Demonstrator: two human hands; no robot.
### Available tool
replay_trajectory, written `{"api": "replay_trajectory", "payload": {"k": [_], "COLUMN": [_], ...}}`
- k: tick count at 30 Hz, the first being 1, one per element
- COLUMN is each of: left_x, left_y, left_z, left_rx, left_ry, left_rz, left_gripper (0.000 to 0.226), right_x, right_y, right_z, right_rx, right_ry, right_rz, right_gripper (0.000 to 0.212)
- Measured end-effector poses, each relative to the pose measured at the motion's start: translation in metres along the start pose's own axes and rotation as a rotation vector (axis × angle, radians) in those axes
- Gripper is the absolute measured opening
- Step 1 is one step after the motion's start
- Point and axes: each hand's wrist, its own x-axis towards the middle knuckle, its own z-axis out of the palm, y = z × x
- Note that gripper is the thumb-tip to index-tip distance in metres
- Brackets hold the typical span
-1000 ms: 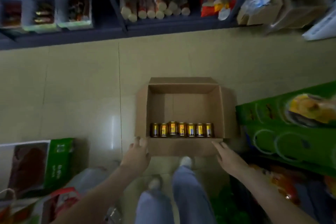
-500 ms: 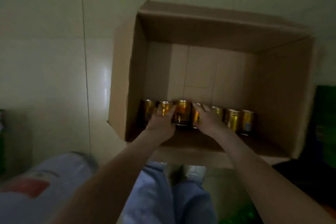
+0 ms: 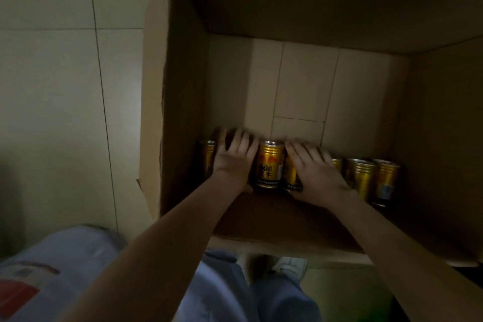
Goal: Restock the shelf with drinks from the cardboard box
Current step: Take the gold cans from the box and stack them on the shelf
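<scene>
An open cardboard box (image 3: pixel 180 86) stands on the floor in front of me. A row of several gold drink cans (image 3: pixel 269 165) lines its near wall; the rest of its bottom is bare. My left hand (image 3: pixel 234 159) lies over a can between the leftmost can (image 3: pixel 207 159) and the middle one, fingers bent over its top, hiding it. My right hand (image 3: pixel 316 172) covers the can (image 3: pixel 291 178) just right of the middle one, thumb beside it and fingers spread over the top. Two more cans (image 3: pixel 385 180) stand untouched at the right end. The shelf is out of view.
Pale floor tiles (image 3: pixel 65 112) spread to the left of the box. A plastic-wrapped pack with a red label (image 3: pixel 39 274) lies at the lower left. My legs in blue trousers (image 3: pixel 235 295) and a light shoe (image 3: pixel 290 266) are just below the box's near wall.
I have leaned down close over the box. Both hands went from its near rim down inside and now sit over cans in the row, fingers further over the tops.
</scene>
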Motion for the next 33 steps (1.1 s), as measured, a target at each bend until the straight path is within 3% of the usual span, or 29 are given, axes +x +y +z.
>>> {"api": "replay_trajectory", "payload": {"k": [9,13,17,27,33], "left_x": [-0.004,-0.003,-0.021,-0.215,-0.36], "left_y": [0.006,0.0,-0.004,-0.026,-0.011], "left_z": [-0.008,-0.005,-0.02,-0.181,-0.285], "left_rx": [0.184,0.302,0.253,0.152,0.085], "left_ry": [0.217,0.212,0.23,0.425,0.688], "left_rz": [0.074,0.092,0.079,0.187,0.42], "left_gripper": [0.105,0.111,0.096,0.107,0.113], "right_x": [0.006,0.007,-0.012,-0.175,-0.334], "right_y": [-0.013,-0.015,-0.018,-0.035,-0.053], "right_z": [0.0,-0.006,-0.023,-0.189,-0.293], "right_rx": [-0.055,0.035,0.071,0.449,0.668], "right_ry": [-0.008,0.035,0.086,0.288,0.586], "right_rz": [0.115,0.134,0.134,0.3,0.373], "right_gripper": [0.119,0.112,0.109,0.109,0.105]}}
